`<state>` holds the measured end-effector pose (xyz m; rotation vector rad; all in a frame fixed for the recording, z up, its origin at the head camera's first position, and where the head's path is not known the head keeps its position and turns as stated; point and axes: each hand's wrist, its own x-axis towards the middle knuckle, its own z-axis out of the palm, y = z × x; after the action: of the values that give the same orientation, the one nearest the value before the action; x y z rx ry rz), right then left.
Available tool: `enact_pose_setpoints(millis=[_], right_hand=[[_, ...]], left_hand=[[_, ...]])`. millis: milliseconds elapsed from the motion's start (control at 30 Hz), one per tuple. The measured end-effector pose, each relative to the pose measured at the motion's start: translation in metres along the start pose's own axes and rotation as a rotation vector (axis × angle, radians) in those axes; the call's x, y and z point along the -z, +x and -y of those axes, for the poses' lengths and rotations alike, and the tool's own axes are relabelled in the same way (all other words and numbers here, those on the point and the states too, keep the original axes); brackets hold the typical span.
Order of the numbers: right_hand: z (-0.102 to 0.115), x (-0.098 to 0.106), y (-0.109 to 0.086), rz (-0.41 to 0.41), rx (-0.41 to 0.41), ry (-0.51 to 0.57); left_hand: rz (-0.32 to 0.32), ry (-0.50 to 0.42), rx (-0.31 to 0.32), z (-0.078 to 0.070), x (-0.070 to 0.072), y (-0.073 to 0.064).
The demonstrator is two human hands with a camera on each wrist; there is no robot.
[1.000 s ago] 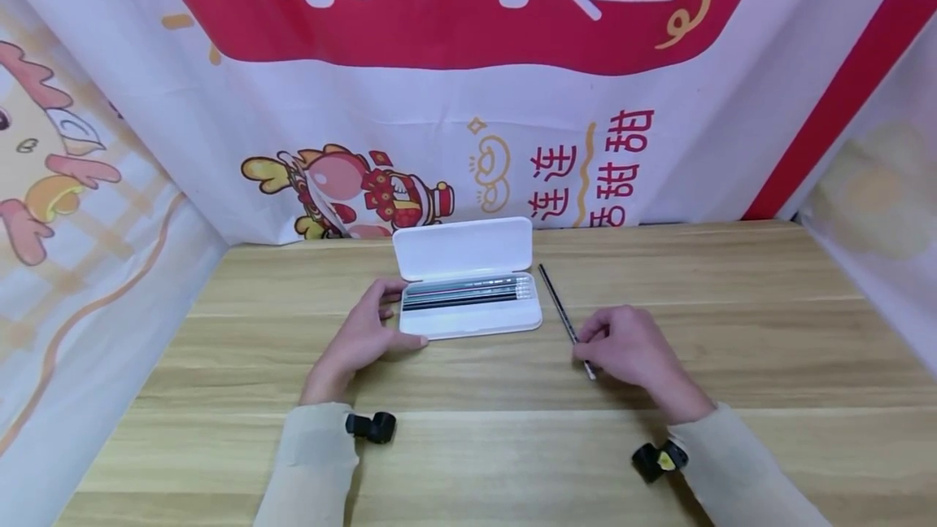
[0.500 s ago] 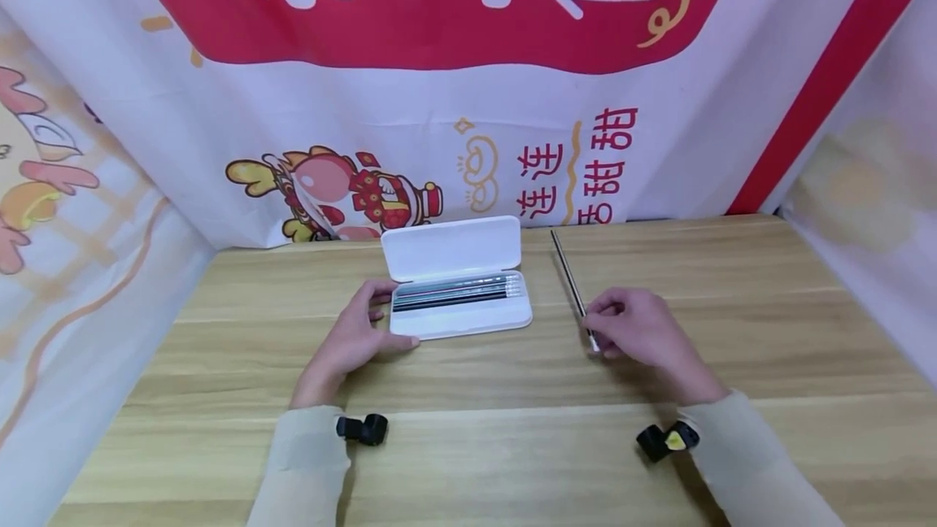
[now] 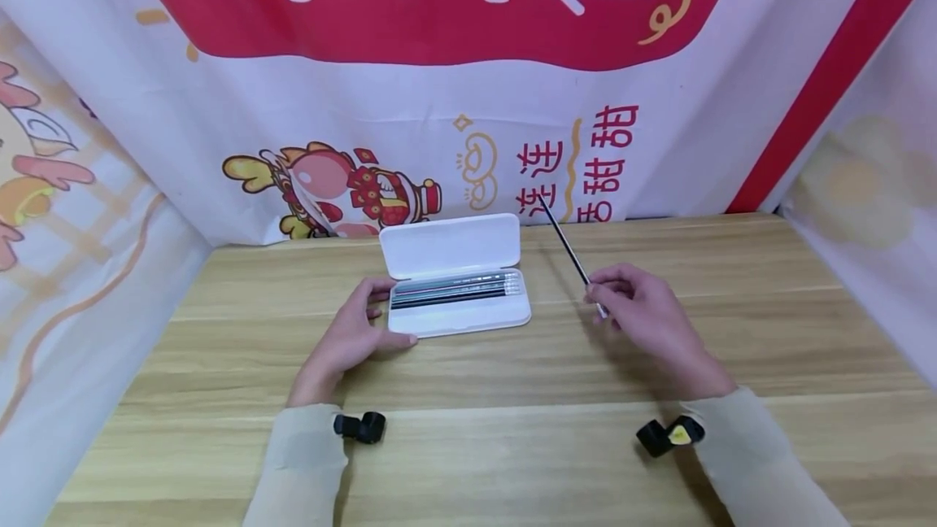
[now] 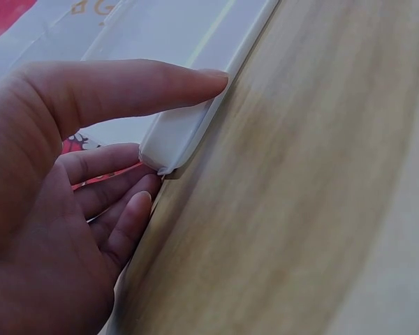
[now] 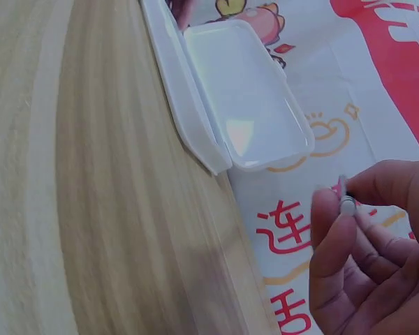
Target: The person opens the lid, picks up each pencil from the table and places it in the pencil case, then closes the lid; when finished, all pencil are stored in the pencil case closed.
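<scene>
A white pencil case [image 3: 468, 319] lies with its lid [image 3: 450, 246] raised at the back of the table. Several dark and blue-grey pencils [image 3: 450, 291] lie side by side in its rear half, their pale eraser ends to the right. My left hand [image 3: 356, 334] grips the case's left end; in the left wrist view the thumb [image 4: 146, 87] lies along the front edge and the fingers sit at the end. To the right of the case, my right hand [image 3: 644, 315] pinches a dark pencil [image 3: 565, 240] near its eraser end, the far end tilted up and away, over the table.
The wooden table [image 3: 498, 462] meets a white and red printed cloth [image 3: 410, 96] just behind the case. More printed cloth [image 3: 80, 210] hangs along the left side. Each sleeve carries a small black wrist camera [image 3: 362, 428].
The right hand has lifted the pencil off the table and moved it slightly away from the body, its far end rising. The left hand has stayed on the case while the head view shifted a little.
</scene>
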<state>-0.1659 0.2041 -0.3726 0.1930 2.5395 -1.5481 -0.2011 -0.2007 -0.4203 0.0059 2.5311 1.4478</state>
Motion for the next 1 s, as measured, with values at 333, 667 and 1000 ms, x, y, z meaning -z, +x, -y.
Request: enact_pose_setpoints(millis=[333, 667, 1000], right_hand=[[0.013, -0.018, 0.006, -0.017, 0.134, -0.034], [0.027, -0.028, 0.028, 0.003, 0.241, -0.124], [0.042, -0.04, 0.048, 0.04, 0.264, -0.177]], left_hand=[[-0.001, 0.003, 0.0, 0.001, 0.003, 0.0], [0.005, -0.01, -0.022, 0.001, 0.0, 0.002], [-0.002, -0.012, -0.009, 0.002, 0.0, 0.002]])
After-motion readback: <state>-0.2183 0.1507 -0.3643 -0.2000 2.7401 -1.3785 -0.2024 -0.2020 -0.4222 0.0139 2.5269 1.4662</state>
